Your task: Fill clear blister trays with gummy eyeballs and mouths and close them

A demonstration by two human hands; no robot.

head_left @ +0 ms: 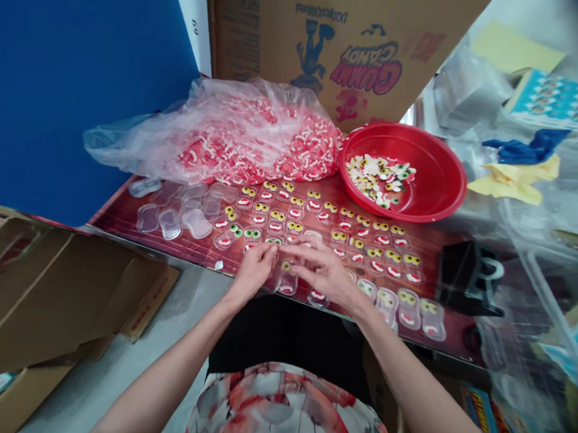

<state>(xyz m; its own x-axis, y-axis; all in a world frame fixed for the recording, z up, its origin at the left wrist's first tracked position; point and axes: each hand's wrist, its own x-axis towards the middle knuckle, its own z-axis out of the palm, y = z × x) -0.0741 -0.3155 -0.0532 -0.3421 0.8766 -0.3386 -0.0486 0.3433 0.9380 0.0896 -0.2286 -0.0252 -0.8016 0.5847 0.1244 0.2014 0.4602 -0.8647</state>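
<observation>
- A person sits at a dark red table [122,216], seen from above, both bare forearms reaching forward to its near edge.
- The left hand [254,270] has its fingers drawn together, pinching at the left side of a small clear plastic tray [288,278] that holds a yellow candy eye and a red-and-white candy mouth.
- The right hand [325,271] lies flat over the right side of that same tray, fingers loosely spread and pointing left, seemingly steadying it; the tray sits between the two hands, touching both.
- Behind the hands, rows of filled trays [346,236] lie face up in neat lines, probably so each can be checked at a glance.
- Empty clear trays [176,213] are heaped to the left, well apart from the hands.
- A clear bag of red-and-white candy mouths [254,142] slumps at the back of the table, open side toward the worker.
- A red bowl [438,180] with candy eyes stands just beside the bag on the right, within reach.
- A cardboard box [339,43] printed "Gummy Candy" stands behind both.
</observation>
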